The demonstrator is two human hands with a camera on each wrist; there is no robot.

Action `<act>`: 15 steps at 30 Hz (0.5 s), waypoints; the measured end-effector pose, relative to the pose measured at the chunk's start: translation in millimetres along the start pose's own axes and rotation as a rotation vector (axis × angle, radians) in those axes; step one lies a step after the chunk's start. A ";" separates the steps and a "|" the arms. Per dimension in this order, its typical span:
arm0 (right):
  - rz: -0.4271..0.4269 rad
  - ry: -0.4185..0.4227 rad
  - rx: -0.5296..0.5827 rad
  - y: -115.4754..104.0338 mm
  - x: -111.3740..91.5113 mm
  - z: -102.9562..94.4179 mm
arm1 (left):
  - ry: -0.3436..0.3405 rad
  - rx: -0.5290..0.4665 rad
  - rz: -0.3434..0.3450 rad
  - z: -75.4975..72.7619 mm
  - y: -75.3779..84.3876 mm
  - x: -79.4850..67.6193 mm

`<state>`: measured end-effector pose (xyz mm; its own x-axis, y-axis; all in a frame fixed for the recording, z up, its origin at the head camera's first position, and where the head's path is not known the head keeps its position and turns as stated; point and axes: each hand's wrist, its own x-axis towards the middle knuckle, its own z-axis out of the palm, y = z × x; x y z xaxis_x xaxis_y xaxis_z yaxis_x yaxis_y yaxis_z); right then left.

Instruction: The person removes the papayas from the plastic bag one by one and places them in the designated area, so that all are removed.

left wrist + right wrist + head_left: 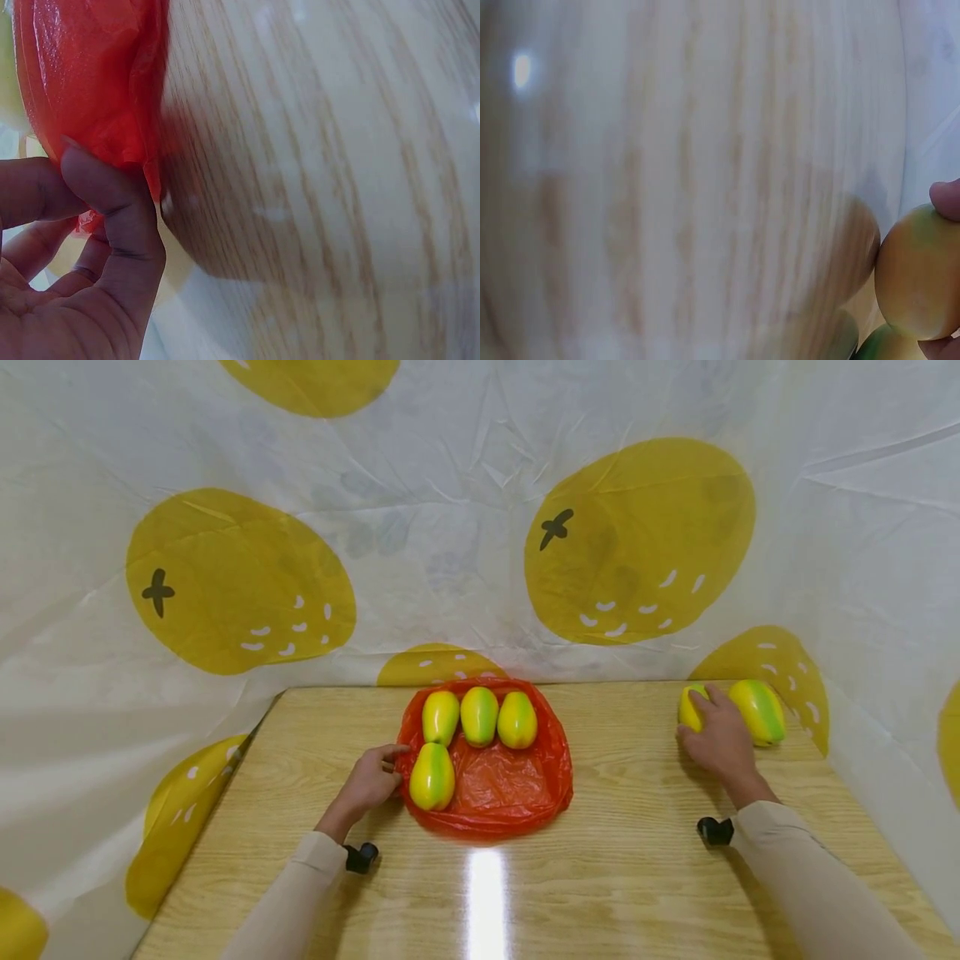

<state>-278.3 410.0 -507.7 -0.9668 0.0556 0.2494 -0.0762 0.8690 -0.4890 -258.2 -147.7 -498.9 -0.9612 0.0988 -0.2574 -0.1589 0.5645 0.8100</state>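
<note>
Red, thin, crinkled plastic forms the bag (502, 781), which lies spread on the table (622, 877) in a rounded, shallow shape, its edge gathered into a wrinkled rim and its floor shiny with creases. Inside are four fruits (479, 717): three sit side by side along the far edge, and the fourth fruit (432, 777) lies nearer, at the left, just below the leftmost of the row. All are glossy and pear-shaped, yellow with green streaks, with bright highlights on their skins.

The left hand (372, 781) is at the bag's left side, thumb and forefinger pinching the red film. Well apart, at the table's far right, the right hand (722, 735) grasps a fifth fruit (915, 274) from two sides; that fruit runs out of the right wrist view, so I cannot tell how many fingers press it. A sixth fruit (757, 712) is just beside this hand, yellow with a broad green band. Behind, a white cloth (442, 527) bears large yellow prints.
</note>
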 end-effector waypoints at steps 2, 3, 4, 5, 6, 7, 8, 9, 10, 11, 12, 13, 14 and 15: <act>-0.004 -0.001 -0.014 -0.6 0.1 -0.4 | 0.003 0.001 0.000 -0.4 0.5 -0.2; -0.007 0.002 -0.023 -0.8 0.1 -0.5 | 0.005 0.001 0.000 -0.5 0.6 -0.3; -0.008 0.007 -0.031 -0.7 0.2 -0.6 | 0.005 0.003 0.007 -0.6 0.4 -0.4; -0.007 0.010 -0.039 -0.7 0.3 -0.7 | 0.006 0.001 0.010 -0.6 0.7 -1.0; -0.007 0.012 -0.048 -0.7 0.3 -0.7 | 0.009 0.001 0.014 -0.5 0.4 -1.3; -0.007 0.015 -0.057 -0.6 0.2 -0.8 | 0.014 -0.001 0.017 -0.2 0.4 -1.5; -0.008 0.020 -0.067 -0.3 0.2 -0.7 | 0.018 0.002 0.025 -0.2 0.3 -2.1; -0.011 0.023 -0.080 0.5 0.2 -0.7 | 0.022 0.004 0.032 -0.1 0.0 -2.4; -0.012 0.027 -0.092 0.5 -0.2 -0.8 | 0.024 0.005 0.039 0.0 -0.1 -2.9; -0.015 0.028 -0.106 0.9 -0.5 -1.0 | 0.027 0.010 0.046 0.0 -0.3 -3.3; -0.017 0.030 -0.118 0.7 -1.1 -1.2 | 0.031 0.015 0.051 0.0 -0.4 -3.6; -0.020 0.033 -0.127 0.3 -1.8 -1.7 | 0.034 0.018 0.054 0.1 -0.3 -3.8; -0.020 0.033 -0.132 -0.4 -2.6 -2.2 | 0.034 0.021 0.054 -0.2 -0.1 -4.4; -0.021 0.032 -0.137 -1.4 -3.6 -2.7 | 0.036 0.025 0.053 -0.4 -0.1 -4.6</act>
<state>-274.1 409.9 -505.7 -0.9569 0.0506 0.2860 -0.0600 0.9290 -0.3653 -253.9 -148.6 -497.6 -0.9758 0.1000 -0.1946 -0.1019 0.5796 0.8085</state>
